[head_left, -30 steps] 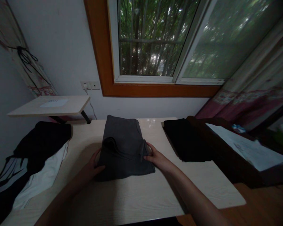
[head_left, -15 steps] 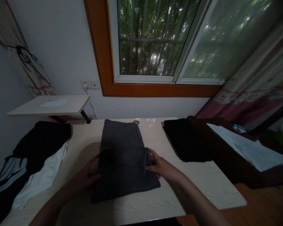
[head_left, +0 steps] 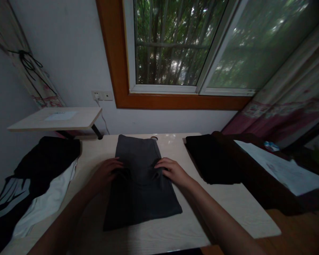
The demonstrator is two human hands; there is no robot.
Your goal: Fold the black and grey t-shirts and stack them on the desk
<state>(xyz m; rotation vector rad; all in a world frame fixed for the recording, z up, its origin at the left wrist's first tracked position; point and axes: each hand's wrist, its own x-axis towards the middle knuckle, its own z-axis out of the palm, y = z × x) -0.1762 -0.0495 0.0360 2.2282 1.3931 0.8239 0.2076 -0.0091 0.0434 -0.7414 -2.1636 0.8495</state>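
Note:
A dark grey folded garment [head_left: 143, 202] lies on the table in front of me; its exact kind is hard to tell in the dim light. Across its middle the upper layer is raised in folds. At the left edge my left hand [head_left: 106, 173] has its fingers curled on a fold of the cloth. My right hand [head_left: 174, 172] grips the opposite edge, fingers on top and the thumb tucked at the side. Both hands sit at about the same height on the garment, bunching the cloth between them.
Folded black clothing [head_left: 212, 159] lies to the right on the table [head_left: 159, 237]. Black clothes with a white stripe [head_left: 48, 156] and a white garment [head_left: 42, 209] are heaped at left. A small raised shelf [head_left: 37, 122] stands behind them. Paper sheets [head_left: 279, 166] lie far right.
Both hands have moved a little away from me along the garment. The right hand has let the folded-over flap down, and the cloth now bunches at both sides.

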